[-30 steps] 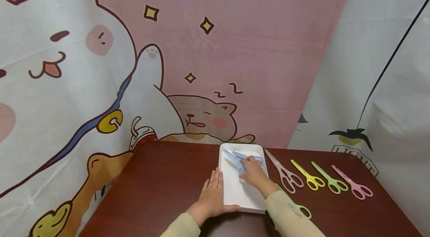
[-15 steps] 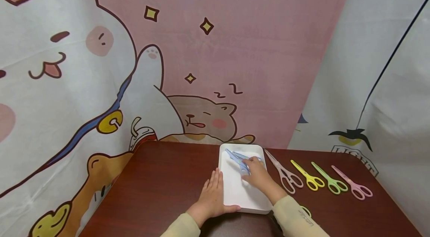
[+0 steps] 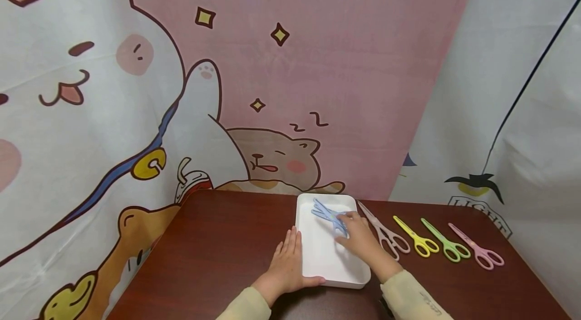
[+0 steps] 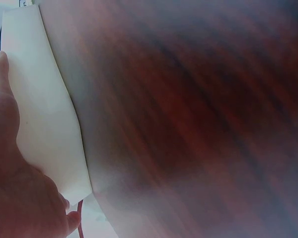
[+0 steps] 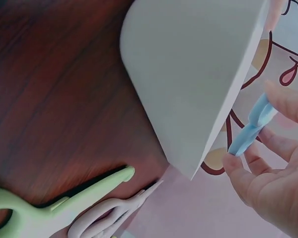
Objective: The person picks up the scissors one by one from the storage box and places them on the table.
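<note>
Over the far part of a white tray (image 3: 324, 267), my right hand (image 3: 360, 238) holds a pair of light blue scissors (image 3: 328, 215). Their blades point away toward the far left and stand a little apart. In the right wrist view, thumb and fingers pinch the blue handle rings (image 5: 253, 124) from opposite sides. My left hand (image 3: 283, 267) rests against the tray's left side, its fingers straight along the wall and the thumb out along the near edge. The left wrist view shows that hand (image 4: 20, 193) against the tray's outer wall (image 4: 49, 114).
Right of the tray lie greyish pink scissors (image 3: 386, 234), yellow scissors (image 3: 415, 237), green scissors (image 3: 445, 240) and pink scissors (image 3: 474, 247). The right wrist view shows light green scissors (image 5: 79, 203) near the tray. A printed cloth (image 3: 354, 83) hangs behind the dark red table (image 3: 236, 239).
My right hand has shifted slightly right with the blue scissors, whose blades have turned and come closer together. My right arm now covers the near green scissors. The left hand has stayed put.
</note>
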`<action>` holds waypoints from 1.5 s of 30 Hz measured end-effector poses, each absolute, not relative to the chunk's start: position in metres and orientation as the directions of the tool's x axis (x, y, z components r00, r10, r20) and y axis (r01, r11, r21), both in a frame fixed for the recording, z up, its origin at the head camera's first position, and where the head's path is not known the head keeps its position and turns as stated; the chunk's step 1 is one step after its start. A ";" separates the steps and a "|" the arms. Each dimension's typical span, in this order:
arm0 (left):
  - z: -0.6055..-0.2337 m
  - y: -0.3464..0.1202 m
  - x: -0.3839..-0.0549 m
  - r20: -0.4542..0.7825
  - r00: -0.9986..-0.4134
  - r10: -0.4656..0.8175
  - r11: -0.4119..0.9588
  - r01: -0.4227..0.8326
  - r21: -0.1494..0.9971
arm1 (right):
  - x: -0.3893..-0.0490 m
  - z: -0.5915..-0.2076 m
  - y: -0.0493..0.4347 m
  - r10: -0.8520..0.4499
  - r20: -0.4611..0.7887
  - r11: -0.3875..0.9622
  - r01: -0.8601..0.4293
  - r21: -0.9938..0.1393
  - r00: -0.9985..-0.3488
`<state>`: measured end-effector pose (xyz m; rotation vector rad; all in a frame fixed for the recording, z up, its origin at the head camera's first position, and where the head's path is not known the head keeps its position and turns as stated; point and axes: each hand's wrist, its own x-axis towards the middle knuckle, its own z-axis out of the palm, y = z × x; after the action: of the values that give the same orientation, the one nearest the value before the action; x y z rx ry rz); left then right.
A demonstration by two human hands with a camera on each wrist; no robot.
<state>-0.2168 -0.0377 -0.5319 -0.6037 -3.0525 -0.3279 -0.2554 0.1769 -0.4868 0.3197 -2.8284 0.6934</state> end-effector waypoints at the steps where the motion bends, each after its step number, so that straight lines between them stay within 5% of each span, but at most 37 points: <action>1: -0.532 -0.038 -0.217 0.050 -0.926 0.374 0.904 0.376 0.205 | -0.255 -0.487 0.178 -0.158 0.255 0.866 -0.258 -0.428 -0.954; 45: -0.524 -0.038 -0.215 0.036 -0.924 0.381 0.896 0.379 0.231 | -0.220 -0.487 0.242 -0.059 0.209 0.905 -0.140 -0.401 -0.976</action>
<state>-0.2146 -0.0379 -0.5242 -0.6149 -3.0693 -0.3713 -0.2201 0.2417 -0.4869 0.1518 -2.8774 0.6272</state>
